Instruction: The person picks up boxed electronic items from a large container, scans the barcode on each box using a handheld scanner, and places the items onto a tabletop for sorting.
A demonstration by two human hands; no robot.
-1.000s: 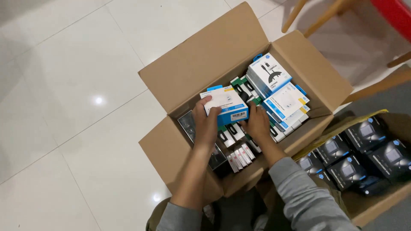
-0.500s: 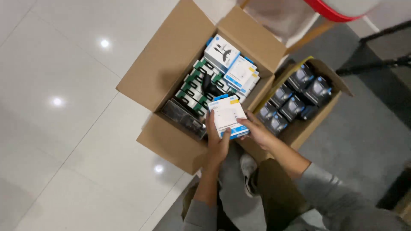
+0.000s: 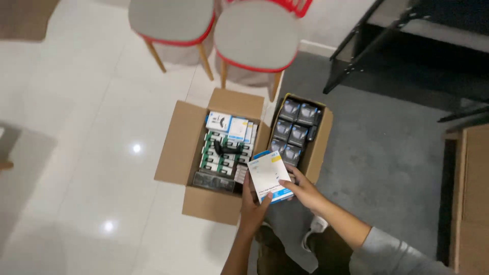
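Both hands held a small white-and-blue product box above the near edge of the large open carton. Left hand cupped it from below, fingers closed under its base; right hand pinched its right edge, thumb on the face. Held so, its printed front faced up toward the camera, probably for a look. Its long axis ran from the person toward the carton, tilted slightly left. Inside the carton lay packed retail boxes. Right of the carton stood a smaller carton of dark packages. Beyond the carton stood two grey-seated chairs.
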